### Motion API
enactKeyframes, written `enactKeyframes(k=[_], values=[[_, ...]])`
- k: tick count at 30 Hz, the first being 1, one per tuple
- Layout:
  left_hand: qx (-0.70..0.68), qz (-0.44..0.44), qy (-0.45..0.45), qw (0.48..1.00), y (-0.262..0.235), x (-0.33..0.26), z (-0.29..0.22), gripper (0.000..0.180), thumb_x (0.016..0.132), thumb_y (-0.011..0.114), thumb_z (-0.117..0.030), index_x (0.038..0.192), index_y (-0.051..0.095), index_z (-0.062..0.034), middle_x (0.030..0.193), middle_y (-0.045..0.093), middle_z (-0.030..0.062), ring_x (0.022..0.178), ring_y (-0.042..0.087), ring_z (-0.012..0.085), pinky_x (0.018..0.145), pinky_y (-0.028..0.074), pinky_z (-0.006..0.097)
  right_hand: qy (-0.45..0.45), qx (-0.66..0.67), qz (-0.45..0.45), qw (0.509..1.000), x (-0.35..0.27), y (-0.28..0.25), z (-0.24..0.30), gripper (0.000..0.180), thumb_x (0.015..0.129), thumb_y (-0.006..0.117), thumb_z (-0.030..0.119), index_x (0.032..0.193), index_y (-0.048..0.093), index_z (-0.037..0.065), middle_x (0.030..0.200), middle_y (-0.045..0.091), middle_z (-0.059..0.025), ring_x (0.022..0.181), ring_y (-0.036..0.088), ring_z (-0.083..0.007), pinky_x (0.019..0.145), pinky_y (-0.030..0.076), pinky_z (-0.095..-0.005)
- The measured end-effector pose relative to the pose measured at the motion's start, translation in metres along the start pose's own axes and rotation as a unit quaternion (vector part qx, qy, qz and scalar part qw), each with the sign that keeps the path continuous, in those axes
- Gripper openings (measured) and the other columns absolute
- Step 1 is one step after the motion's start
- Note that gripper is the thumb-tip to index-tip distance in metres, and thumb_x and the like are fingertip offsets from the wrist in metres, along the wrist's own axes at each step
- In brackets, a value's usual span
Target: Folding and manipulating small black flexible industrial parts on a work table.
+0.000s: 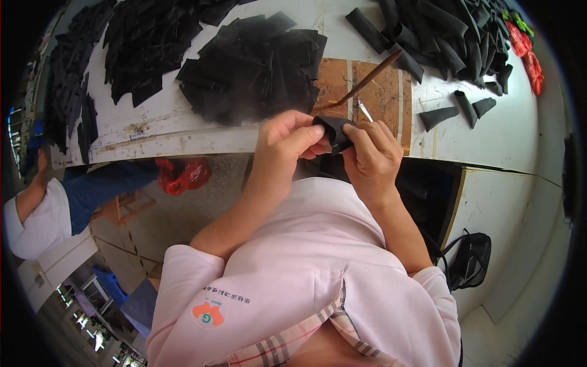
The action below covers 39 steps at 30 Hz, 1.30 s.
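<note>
A small black fabric piece (pixel 335 132) is held up in front of my chest, over the near edge of the table. It looks curled or folded, with an opening facing left. My left hand (pixel 286 139) pinches its left end between thumb and fingers. My right hand (pixel 373 153) grips the right end, thumb on top. Just beyond the right knuckles shows a slim silver tool tip (pixel 365 111); whether it is held or lying there I cannot tell. A brown tapered stick (pixel 370 78) slants over a worn brown board (pixel 391 92) behind my hands.
Flat black pieces (pixel 251 70) are heaped at the back left, with more piles (pixel 143 52) farther left. Rolled black tubes (pixel 428 37) are heaped at the back right. Red plastic bags (pixel 183 175) hang below the table edge, near another person (pixel 43 211). A black bag (pixel 471 260) hangs right.
</note>
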<state>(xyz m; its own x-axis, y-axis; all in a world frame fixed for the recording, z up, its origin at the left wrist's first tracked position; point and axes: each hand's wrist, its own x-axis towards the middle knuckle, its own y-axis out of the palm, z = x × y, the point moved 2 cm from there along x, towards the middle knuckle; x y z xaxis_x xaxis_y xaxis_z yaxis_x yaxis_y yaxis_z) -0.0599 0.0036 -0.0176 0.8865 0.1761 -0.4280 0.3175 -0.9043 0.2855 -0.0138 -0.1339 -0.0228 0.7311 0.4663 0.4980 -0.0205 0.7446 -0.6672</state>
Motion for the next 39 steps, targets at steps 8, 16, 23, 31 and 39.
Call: enactKeyframes(k=[8, 16, 23, 31, 39], values=[[-0.014, -0.006, -0.018, 1.000, -0.006, 0.005, 0.012, 0.009, 0.078, 0.051, -0.005, 0.082, 0.057, 0.0006, 0.070, 0.059, 0.0032, 0.058, 0.054, 0.0076, 0.053, 0.045, 0.020, -0.121, -0.080, 0.041, 0.989, 0.000, -0.002, -0.003, 0.028, 0.066, 0.064, 0.015, 0.089, 0.057, 0.002, 0.075, 0.049, -0.0052, 0.058, 0.047, -0.0176, 0.050, 0.040, -0.0281], [0.297, -0.058, 0.267, 0.915, 0.015, -0.005, 0.005, 0.007, 0.073, 0.061, 0.002, 0.078, 0.056, -0.0001, 0.062, 0.058, 0.0046, 0.054, 0.055, 0.0083, 0.048, 0.044, 0.021, 0.116, 0.160, 0.088, 0.976, -0.002, -0.005, 0.002, 0.032, 0.071, 0.068, 0.015, 0.099, 0.055, 0.006, 0.079, 0.054, -0.0073, 0.067, 0.054, -0.0177, 0.053, 0.045, -0.0259], [0.327, -0.168, 0.342, 0.865, 0.007, 0.004, 0.019, 0.010, 0.072, 0.058, 0.007, 0.079, 0.055, 0.0007, 0.063, 0.058, 0.0036, 0.054, 0.056, 0.0075, 0.046, 0.044, 0.021, -0.019, -0.029, 0.097, 0.995, 0.004, 0.019, 0.008, 0.026, 0.064, 0.061, -0.001, 0.089, 0.054, 0.000, 0.083, 0.051, -0.0104, 0.073, 0.053, -0.0256, 0.057, 0.046, -0.0326], [-0.232, 0.160, -0.049, 0.958, -0.020, 0.015, -0.008, 0.022, 0.069, 0.056, 0.006, 0.090, 0.051, 0.0018, 0.073, 0.055, 0.0036, 0.056, 0.048, 0.0021, 0.039, 0.034, 0.015, 0.301, 0.418, 0.101, 0.851, 0.012, 0.021, -0.005, 0.006, 0.073, 0.063, 0.004, 0.072, 0.058, 0.001, 0.065, 0.050, -0.0007, 0.055, 0.047, -0.0092, 0.050, 0.037, -0.0209], [0.251, -0.148, 0.337, 0.895, -0.003, 0.008, 0.005, 0.016, 0.068, 0.052, 0.008, 0.083, 0.053, 0.0038, 0.073, 0.057, 0.0069, 0.060, 0.054, 0.0062, 0.051, 0.045, 0.022, 0.427, 0.705, 0.142, 0.549, 0.005, 0.025, 0.003, 0.012, 0.081, 0.059, 0.016, 0.078, 0.054, 0.005, 0.066, 0.049, 0.0023, 0.058, 0.041, -0.0064, 0.051, 0.034, -0.0203]])
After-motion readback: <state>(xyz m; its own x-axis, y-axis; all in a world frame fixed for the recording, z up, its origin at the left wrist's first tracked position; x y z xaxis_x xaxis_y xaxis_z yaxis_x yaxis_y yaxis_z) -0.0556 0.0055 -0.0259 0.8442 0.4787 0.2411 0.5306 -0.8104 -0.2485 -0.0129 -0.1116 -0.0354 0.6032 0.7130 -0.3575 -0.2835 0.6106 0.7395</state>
